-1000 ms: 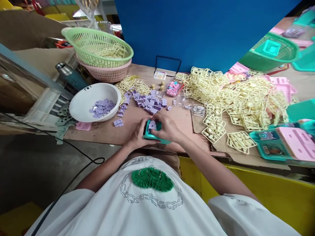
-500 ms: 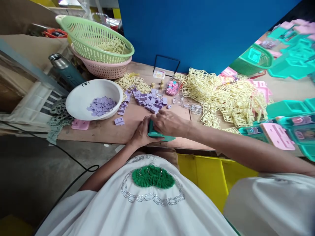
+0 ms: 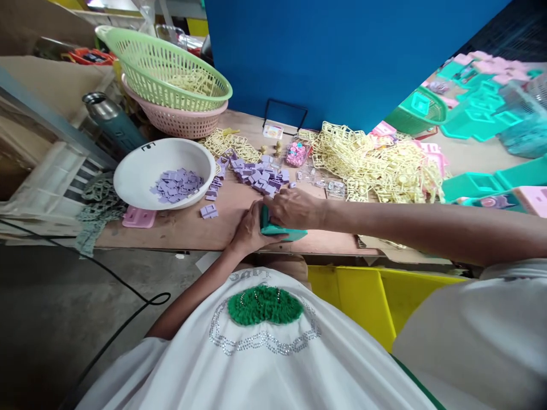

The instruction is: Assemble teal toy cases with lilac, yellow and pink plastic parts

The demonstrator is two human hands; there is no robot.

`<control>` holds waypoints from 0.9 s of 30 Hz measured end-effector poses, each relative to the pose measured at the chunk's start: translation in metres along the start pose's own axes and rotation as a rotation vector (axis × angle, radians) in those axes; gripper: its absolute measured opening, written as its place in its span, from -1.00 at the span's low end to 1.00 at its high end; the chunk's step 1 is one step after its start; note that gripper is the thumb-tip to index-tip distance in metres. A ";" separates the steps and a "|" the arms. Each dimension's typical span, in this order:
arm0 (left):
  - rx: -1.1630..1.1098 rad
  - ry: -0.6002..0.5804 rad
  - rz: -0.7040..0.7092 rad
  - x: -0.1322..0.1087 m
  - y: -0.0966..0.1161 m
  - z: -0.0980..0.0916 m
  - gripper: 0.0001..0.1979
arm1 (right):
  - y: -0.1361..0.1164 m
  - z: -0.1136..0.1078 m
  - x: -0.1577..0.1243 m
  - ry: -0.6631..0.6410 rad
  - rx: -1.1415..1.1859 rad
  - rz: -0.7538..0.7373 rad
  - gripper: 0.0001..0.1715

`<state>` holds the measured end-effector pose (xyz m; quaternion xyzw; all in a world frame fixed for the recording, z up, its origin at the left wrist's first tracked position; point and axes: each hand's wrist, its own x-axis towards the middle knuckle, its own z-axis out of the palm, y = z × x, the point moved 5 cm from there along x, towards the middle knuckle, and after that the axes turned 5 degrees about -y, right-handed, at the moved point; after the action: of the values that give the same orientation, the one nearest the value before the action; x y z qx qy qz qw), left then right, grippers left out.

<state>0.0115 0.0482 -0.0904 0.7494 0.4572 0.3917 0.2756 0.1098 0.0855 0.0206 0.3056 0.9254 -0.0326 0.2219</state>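
Workbench [image 3: 233,196], left hand [image 3: 251,229] cupping teal box [image 3: 290,234] near front edge [image 3: 162,247], right hand [image 3: 298,209] bunched, hold unclear

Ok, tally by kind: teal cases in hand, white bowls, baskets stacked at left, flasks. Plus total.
Teal case in hand: 1
White bowl: 1
Stacked baskets: 2, light green basket above pink basket
Flask: 1
Total: 5
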 end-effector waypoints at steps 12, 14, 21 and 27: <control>0.016 0.005 -0.003 0.002 0.006 -0.003 0.06 | 0.020 0.002 0.023 -0.150 0.111 -0.052 -0.69; 0.029 0.018 -0.002 0.000 0.007 -0.004 0.06 | 0.040 -0.001 0.021 -0.210 0.341 -0.037 -0.66; -0.003 0.014 -0.015 -0.002 0.008 -0.005 0.00 | 0.097 0.007 -0.008 0.114 0.680 0.066 -0.55; 0.029 0.015 0.101 0.001 0.022 -0.020 -0.12 | 0.109 0.063 -0.034 0.192 0.297 0.518 -0.50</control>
<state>0.0051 0.0405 -0.0621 0.7726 0.4263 0.4041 0.2409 0.2222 0.1432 -0.0130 0.5617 0.8187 -0.0808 0.0874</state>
